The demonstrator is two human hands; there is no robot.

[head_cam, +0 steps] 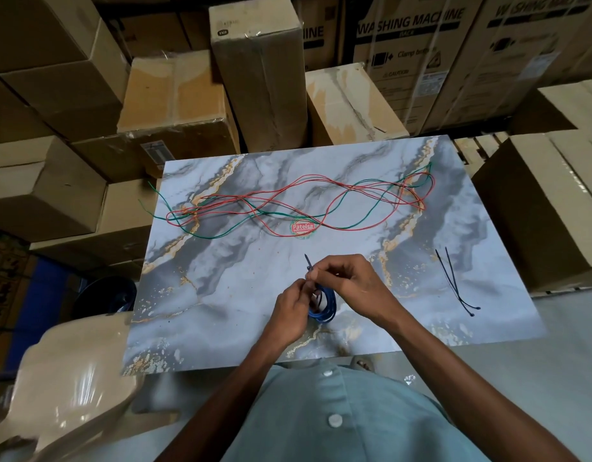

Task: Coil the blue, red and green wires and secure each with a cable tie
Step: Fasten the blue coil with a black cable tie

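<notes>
You are on the first of the three bundles: the blue wire (pixel 324 306) is already wound into a small coil and sits low over the near middle of the marble-patterned board (pixel 221 295), held between your two hands. Your left hand (pixel 289 313) pinches the coil at its left side, fingers curled round the strands, while your right hand (pixel 346 281) pinches the black cable tie (pixel 308 263) near its head, the pointed tail sticking up and away from you. The tie looks threaded round the coil, though your fingers hide whether the tail has passed through the head. By my reading, the next move calls for a steady pull on that tail until the loop cinches the strands, keeping the left-hand pinch firm so the coil does not spring open. The red wire (pixel 321 188) and green wire (pixel 241 225) lie uncoiled and tangled together across the far half of the board, and two spare cable ties (pixel 454 281) wait crossed near its right edge.
</notes>
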